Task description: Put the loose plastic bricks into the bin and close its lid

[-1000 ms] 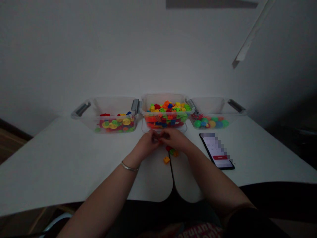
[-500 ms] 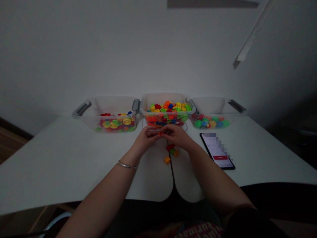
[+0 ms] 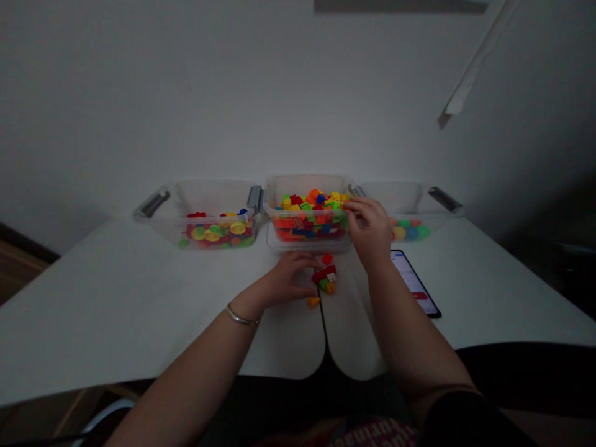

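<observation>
My left hand [image 3: 294,276] rests low over the table with thumb and fingers apart, holding nothing. Right beside its fingertips lies a small cluster of toy bricks: a red brick [image 3: 325,274], a green brick [image 3: 323,285] and a yellow one [image 3: 330,288]. A single orange-red brick [image 3: 327,258] lies just behind them, and an orange-yellow brick [image 3: 314,302] in front. My right hand [image 3: 370,230] is at the right front rim of the middle clear box [image 3: 307,246], fingertips pinched together by the yellow bricks; what they grip, if anything, cannot be made out.
Left of the middle box stands a clear box [image 3: 158,226] with colourful pieces. A third clear box [image 3: 440,217] with coloured balls stands at right, partly behind my right hand. A phone [image 3: 416,292] lies on the white table [image 3: 195,298], partly covered by my right forearm.
My hands have separated. The right went up and right to the middle box; the left came down nearer the bricks. The orange-red brick, earlier between both hands' fingers, now lies on the table.
</observation>
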The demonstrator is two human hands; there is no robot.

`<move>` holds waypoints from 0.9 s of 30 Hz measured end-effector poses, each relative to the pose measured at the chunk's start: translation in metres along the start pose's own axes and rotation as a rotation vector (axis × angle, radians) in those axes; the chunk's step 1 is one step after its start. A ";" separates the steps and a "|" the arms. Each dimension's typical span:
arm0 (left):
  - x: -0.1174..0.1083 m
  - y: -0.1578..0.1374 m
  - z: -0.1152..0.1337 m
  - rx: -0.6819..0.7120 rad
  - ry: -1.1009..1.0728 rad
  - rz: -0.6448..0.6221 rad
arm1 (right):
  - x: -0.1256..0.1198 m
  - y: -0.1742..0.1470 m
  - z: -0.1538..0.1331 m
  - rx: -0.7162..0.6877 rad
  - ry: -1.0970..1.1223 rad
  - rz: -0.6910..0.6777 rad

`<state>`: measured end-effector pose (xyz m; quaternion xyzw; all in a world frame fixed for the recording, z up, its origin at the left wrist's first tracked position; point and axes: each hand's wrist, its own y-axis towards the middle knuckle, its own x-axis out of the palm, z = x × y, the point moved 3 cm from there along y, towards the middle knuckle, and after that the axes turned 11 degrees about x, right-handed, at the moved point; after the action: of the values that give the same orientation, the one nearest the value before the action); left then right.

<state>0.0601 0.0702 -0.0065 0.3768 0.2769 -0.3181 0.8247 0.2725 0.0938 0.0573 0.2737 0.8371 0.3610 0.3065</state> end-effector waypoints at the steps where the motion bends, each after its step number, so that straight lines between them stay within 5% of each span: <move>1: 0.001 -0.001 0.000 0.018 0.019 -0.010 | 0.001 0.001 0.002 0.001 -0.010 -0.004; 10: 0.005 0.000 0.014 0.077 0.088 -0.142 | 0.009 -0.001 0.005 0.063 -0.194 -0.045; 19: 0.006 0.001 0.021 0.067 0.157 -0.189 | 0.011 -0.011 -0.004 -0.067 -0.363 -0.058; 27: 0.003 0.006 0.004 -0.039 -0.028 -0.022 | 0.010 -0.014 -0.001 -0.066 -0.317 -0.084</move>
<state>0.0674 0.0690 -0.0043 0.3532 0.2753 -0.3270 0.8322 0.2621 0.0922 0.0438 0.2819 0.7766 0.3277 0.4583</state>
